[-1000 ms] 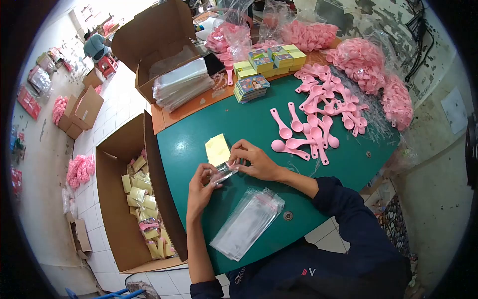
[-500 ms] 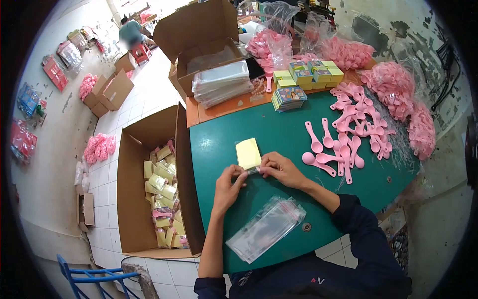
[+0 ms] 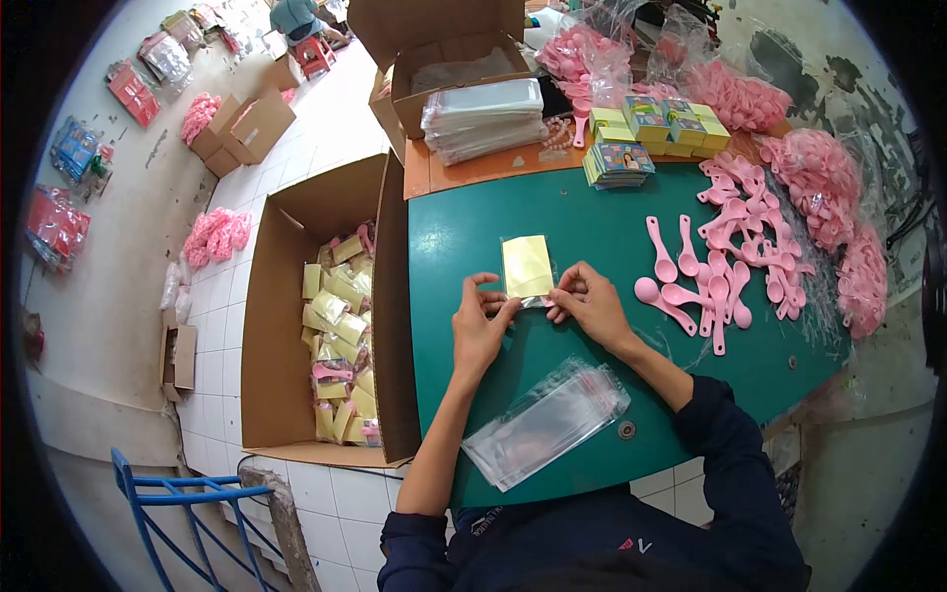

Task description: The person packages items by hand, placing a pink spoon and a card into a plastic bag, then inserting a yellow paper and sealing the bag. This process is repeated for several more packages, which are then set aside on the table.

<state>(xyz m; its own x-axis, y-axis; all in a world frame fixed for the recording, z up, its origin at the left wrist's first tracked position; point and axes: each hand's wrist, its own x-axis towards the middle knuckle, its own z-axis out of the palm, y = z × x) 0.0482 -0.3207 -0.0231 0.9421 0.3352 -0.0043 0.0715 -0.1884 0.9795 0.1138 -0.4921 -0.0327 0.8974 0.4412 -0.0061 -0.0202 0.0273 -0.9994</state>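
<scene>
A clear packet with a pale yellow card (image 3: 528, 264) in it lies on the green table (image 3: 444, 227). My left hand (image 3: 480, 324) is closed at the packet's lower left corner, thumb and finger on its bottom edge. At the lower right corner my right hand (image 3: 589, 306) pinches the same edge. Below my hands lies a stack of empty clear bags (image 3: 547, 424). Loose pink spoons (image 3: 718, 296) are spread to the right of my right hand.
An open carton (image 3: 395, 316) of filled packets stands left of the table. Small card stacks (image 3: 619, 165), clear bags (image 3: 483, 118) and bagged pink spoons (image 3: 814, 183) line the back and right. A person (image 3: 296, 18) sits far back; a blue metal frame (image 3: 187, 481) stands lower left.
The view has shifted, so the table and its things appear higher and further right. The fingers of my left hand have spread somewhat, while both hands remain at the packet's lower edge.
</scene>
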